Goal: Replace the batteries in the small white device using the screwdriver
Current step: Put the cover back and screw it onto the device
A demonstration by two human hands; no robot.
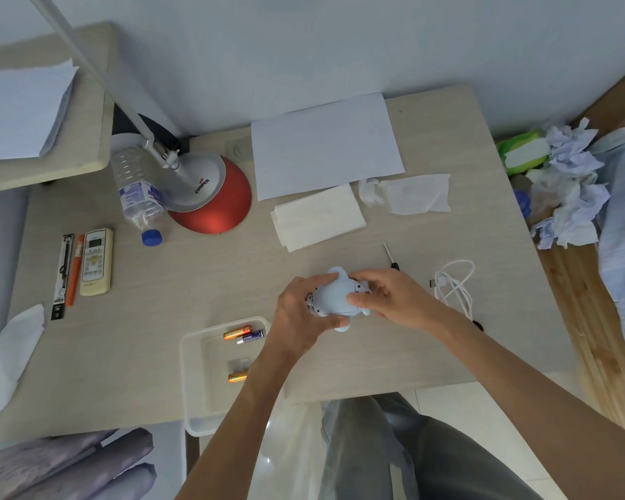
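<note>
The small white device sits between my two hands just below the middle of the frame, held slightly above the table. My left hand is curled round its left end, thumb underneath toward the lower edge. My right hand pinches the right end, fingers over the top and thumb pressed on the near face.

I judge that I am working at the battery cover by hand, seating it or finding it; I cannot tell which. To do this well I should steady the body with my left hand and let my right thumb do the pressing, square to the panel so that it does not skew. The screwdriver lies untouched on the table just above my right hand, within easy reach. The tray at lower left holds an orange battery touching a blue battery, and another orange battery lies apart nearer me. I cannot tell which are fresh, so I should keep them sorted.

The device is pale and rounded, like a small toy animal, with a lobe sticking out at its top edge and another at its bottom edge. Small dark dots mark its left end. A thin seam runs along its lower part, likely the cover's edge. Any screw is too small to make out.
</note>
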